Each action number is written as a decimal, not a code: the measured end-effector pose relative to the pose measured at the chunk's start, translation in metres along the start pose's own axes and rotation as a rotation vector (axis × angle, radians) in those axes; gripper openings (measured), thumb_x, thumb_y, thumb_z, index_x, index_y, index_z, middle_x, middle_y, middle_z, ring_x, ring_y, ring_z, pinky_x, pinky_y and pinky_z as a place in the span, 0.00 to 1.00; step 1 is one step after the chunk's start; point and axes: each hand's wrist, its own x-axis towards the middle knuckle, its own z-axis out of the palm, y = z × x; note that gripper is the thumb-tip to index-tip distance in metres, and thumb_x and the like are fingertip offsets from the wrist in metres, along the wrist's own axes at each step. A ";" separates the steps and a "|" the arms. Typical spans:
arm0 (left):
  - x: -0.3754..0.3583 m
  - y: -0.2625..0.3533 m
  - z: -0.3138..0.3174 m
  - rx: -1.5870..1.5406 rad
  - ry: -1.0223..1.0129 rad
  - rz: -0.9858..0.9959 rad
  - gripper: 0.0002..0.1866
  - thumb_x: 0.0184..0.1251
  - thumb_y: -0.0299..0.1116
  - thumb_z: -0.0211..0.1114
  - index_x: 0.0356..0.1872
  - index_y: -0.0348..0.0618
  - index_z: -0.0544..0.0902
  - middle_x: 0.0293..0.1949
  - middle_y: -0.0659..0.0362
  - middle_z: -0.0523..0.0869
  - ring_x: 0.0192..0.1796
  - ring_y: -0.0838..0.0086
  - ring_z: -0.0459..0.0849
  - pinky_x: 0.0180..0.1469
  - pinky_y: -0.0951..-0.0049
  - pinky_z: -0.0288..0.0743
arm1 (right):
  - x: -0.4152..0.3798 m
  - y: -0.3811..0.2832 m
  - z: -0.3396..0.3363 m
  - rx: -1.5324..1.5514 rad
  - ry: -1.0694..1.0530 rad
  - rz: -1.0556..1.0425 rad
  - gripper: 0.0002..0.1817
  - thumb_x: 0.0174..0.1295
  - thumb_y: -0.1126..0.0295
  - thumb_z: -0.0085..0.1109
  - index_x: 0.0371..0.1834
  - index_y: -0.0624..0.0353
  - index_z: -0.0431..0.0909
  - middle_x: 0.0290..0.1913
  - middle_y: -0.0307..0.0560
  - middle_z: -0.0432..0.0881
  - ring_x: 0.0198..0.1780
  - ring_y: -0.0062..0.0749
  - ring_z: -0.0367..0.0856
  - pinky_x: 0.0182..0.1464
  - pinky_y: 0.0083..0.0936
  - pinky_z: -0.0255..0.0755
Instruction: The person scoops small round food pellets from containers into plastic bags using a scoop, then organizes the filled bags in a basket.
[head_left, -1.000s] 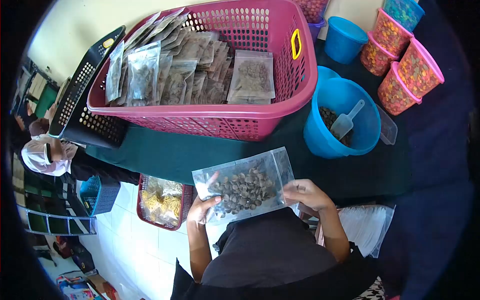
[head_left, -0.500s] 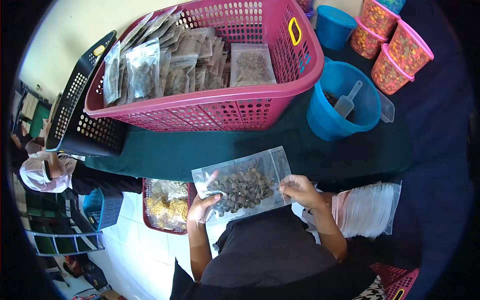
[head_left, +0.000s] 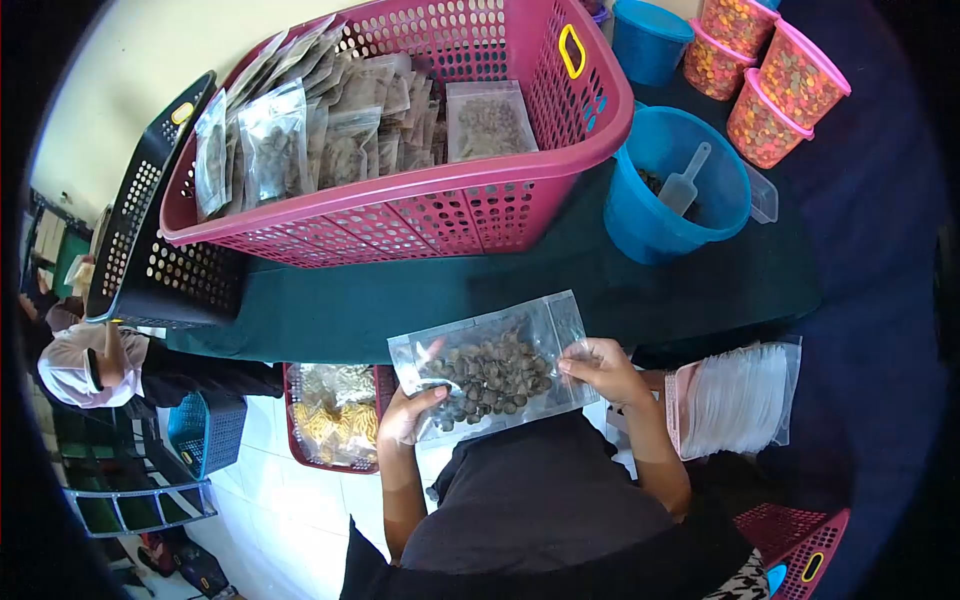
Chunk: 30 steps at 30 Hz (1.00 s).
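Between my hands, a clear zip bag [head_left: 492,375] of small round dark pieces is held over my lap, tilted a little. My left hand [head_left: 408,412] grips its left end, thumb on the front and fingers behind, partly seen through the plastic. At the right end, by the zip strip, my right hand [head_left: 603,368] pinches the bag's edge between thumb and fingers. Beyond it on the dark green table stands a pink basket [head_left: 400,215] packed with similar filled bags [head_left: 272,140]. A blue bucket [head_left: 665,225] with dark contents and a clear scoop [head_left: 685,182] stands to its right.
Tubs of orange pieces [head_left: 765,130] and another blue bucket [head_left: 650,42] stand at the back right. A stack of empty bags [head_left: 735,400] lies right of my lap. A black basket [head_left: 165,240] is at left, near another person [head_left: 95,365]. A red crate [head_left: 333,462] sits below.
The view has shifted slightly, so the basket and buckets sit a little further left. Both hands keep their hold on the bag, which has barely moved.
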 end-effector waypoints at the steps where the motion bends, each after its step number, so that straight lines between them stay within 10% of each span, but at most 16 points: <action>1: 0.001 0.000 0.001 -0.001 -0.001 0.001 0.36 0.42 0.18 0.60 0.59 0.35 0.58 0.38 0.59 0.75 0.37 0.79 0.74 0.42 0.81 0.67 | 0.000 0.001 -0.001 -0.002 0.000 -0.001 0.07 0.52 0.74 0.56 0.31 0.67 0.73 0.24 0.40 0.76 0.27 0.19 0.74 0.31 0.15 0.69; 30: 0.040 -0.030 0.056 -0.015 -0.041 0.006 0.35 0.43 0.20 0.61 0.58 0.35 0.60 0.47 0.56 0.72 0.41 0.78 0.73 0.46 0.80 0.65 | 0.036 -0.027 -0.085 0.051 -0.041 -0.011 0.09 0.51 0.73 0.56 0.33 0.68 0.74 0.28 0.44 0.78 0.29 0.22 0.76 0.33 0.18 0.71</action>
